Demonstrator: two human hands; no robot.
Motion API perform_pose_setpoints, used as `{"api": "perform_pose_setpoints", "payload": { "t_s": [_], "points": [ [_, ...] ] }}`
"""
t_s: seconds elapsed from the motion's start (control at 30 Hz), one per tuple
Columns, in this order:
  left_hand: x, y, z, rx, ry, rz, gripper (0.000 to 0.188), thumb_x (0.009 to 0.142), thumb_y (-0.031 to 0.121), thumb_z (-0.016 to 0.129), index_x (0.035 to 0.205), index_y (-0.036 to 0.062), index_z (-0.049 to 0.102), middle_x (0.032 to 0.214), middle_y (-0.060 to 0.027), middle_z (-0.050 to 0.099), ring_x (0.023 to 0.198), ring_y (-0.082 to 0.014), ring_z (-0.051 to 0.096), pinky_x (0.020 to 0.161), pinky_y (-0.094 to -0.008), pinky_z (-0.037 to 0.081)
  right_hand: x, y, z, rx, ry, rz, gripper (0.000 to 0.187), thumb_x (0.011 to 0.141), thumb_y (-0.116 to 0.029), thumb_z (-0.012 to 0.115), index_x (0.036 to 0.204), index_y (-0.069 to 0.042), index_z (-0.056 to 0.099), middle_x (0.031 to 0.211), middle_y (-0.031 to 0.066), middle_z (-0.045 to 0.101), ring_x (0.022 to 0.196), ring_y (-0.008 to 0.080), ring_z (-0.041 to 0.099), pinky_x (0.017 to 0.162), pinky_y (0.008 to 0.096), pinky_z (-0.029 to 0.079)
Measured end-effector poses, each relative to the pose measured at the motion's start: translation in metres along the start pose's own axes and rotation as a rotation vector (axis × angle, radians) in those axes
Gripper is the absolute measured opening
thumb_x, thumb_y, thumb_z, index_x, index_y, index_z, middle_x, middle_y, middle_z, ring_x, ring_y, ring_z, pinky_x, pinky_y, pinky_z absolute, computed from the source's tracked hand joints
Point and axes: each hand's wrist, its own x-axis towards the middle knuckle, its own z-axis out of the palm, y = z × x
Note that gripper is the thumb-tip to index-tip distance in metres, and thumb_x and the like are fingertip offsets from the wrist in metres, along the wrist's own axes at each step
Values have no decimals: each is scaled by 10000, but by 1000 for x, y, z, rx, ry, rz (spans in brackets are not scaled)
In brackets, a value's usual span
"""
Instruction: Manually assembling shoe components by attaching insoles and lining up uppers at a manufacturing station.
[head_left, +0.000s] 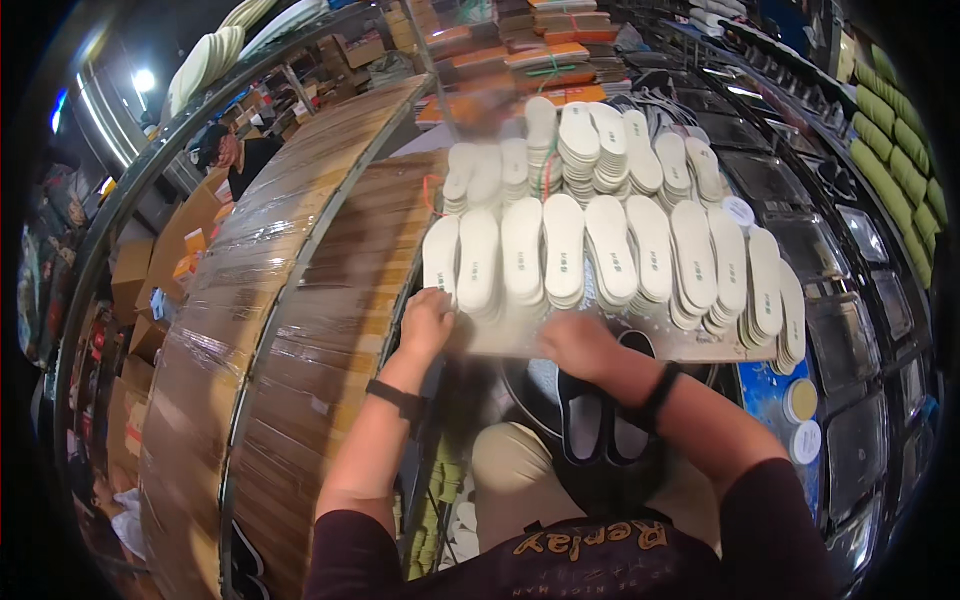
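Stacks of off-white shoe insoles stand in two rows on a pale board in front of me. My left hand is at the near end of the leftmost insole in the front row, fingers closed on its edge. Blurred by motion, my right hand is curled like a fist over the board's near edge, just short of the middle stacks. Whatever it may hold is hidden. Below it is a pair of black slip-on shoes, partly behind my right forearm.
Plastic-wrapped brown panels slant along the left. Right of the board are round tins on a blue surface and a rack of dark trays. Orange and brown piles rise behind. Another person is at far left.
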Motion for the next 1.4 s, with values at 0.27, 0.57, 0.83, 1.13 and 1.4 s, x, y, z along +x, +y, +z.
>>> {"api": "perform_pose_setpoints", "payload": {
  "t_s": [0.27,0.57,0.83,1.13,1.4],
  "points": [
    [43,-35,6,34,-428,-83,349,746,182,750,1069,72,679,1107,-105,644,1027,-294,612,896,-355,482,137,-14,73,-122,127,55,121,782,-171,636,784,-64,692,872,119,629,851,284,601,750,376,490],
    [46,-24,9,207,-412,-26,264,775,123,611,1022,65,683,1057,-154,656,972,-329,626,847,-388,501,153,-28,73,-448,-166,-46,155,808,-132,590,829,-69,730,896,99,669,920,263,623,791,355,491],
    [41,-42,24,101,-357,-124,281,788,106,591,1052,78,682,1098,-154,646,985,-331,623,874,-384,499,174,-16,86,-423,-182,-17,175,802,-109,552,789,-86,725,835,126,680,862,289,656,758,382,506],
    [43,-23,13,195,-437,-135,293,780,148,634,1066,99,676,1106,-129,647,1013,-315,614,877,-391,498,166,3,75,-364,126,29,113,792,-74,548,836,-87,651,875,103,645,884,258,627,758,360,504],
    [35,-26,19,99,-288,-169,258,837,175,630,1071,73,667,1097,-146,653,1017,-335,605,886,-408,481,77,8,-16,365,779,363,188,847,-106,503,979,7,574,920,191,636,808,310,650,715,405,520]
  ]
}}
